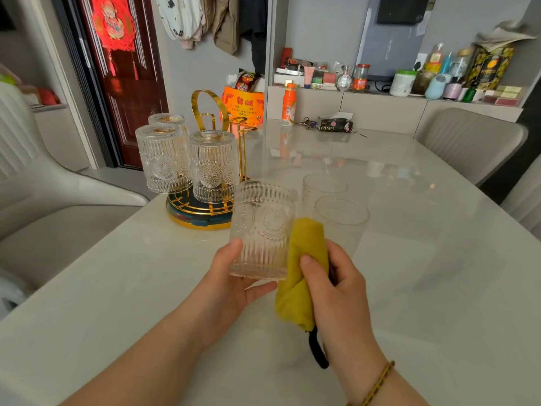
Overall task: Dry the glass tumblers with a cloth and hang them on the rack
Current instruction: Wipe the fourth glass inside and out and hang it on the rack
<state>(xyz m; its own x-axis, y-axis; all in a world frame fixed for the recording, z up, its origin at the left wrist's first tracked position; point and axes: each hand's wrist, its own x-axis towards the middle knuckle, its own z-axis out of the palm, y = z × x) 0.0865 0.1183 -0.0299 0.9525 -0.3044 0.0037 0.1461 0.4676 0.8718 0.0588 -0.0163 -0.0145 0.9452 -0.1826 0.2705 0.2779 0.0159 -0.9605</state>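
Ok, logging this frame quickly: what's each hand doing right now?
Left hand: holds the glass tumbler.
Right hand: grips the yellow cloth.

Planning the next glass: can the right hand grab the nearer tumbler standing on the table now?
Probably not: the right hand grips the yellow cloth, though the nearer tumbler stands just beyond it, unblocked.

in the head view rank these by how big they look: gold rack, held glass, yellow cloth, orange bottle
1. gold rack
2. held glass and yellow cloth: about alike, not ranked
3. orange bottle: smallest, but farthest from the camera
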